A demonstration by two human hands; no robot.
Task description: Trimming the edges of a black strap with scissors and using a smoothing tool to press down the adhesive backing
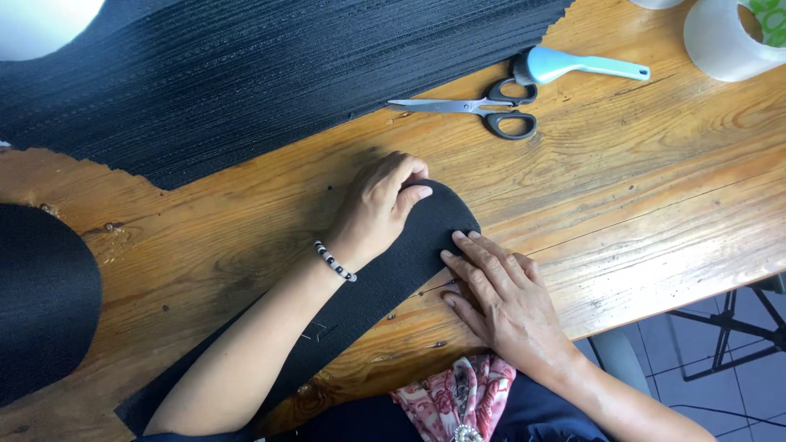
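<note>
The left hand [378,209] is lying flat, seemingly pressing the black strip's [385,282] rounded far end; the right hand [499,299] is resting open-fingered against its right edge.

Black sole-shaped fabric strip [368,286] at centre; black ribbed fabric sheet [246,74] at 11 o'clock; orange-brown grained wooden table [639,188]; black-handled silver scissors [483,108] and pale blue brush [573,64] at 1 o'clock; black-and-white beaded bracelet [335,262]; pink-red floral cloth [458,401] at 6 o'clock.

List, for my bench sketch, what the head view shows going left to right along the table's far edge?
Black ribbed sheet → scissors → pale blue brush → clear tape roll.
</note>
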